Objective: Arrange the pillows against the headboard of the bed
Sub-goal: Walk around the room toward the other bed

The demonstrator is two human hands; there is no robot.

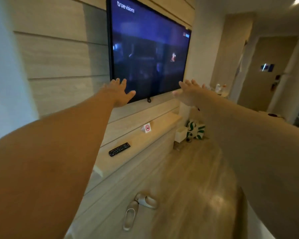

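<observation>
Pillows unseen, empty hands (118,94) before television (148,49)

Two hands were in view, both empty with fingers spread: the left hand (118,93) and the right hand (188,94). One television (148,50) hung on the wall just beyond the hands. Below the hands, one shelf (162,130) held one remote control (119,149) and one small no-smoking sign (146,128). Two slippers (138,207) lay on the floor, nearer than the hands. One green-and-white bag (196,131) sat below the right hand.
</observation>
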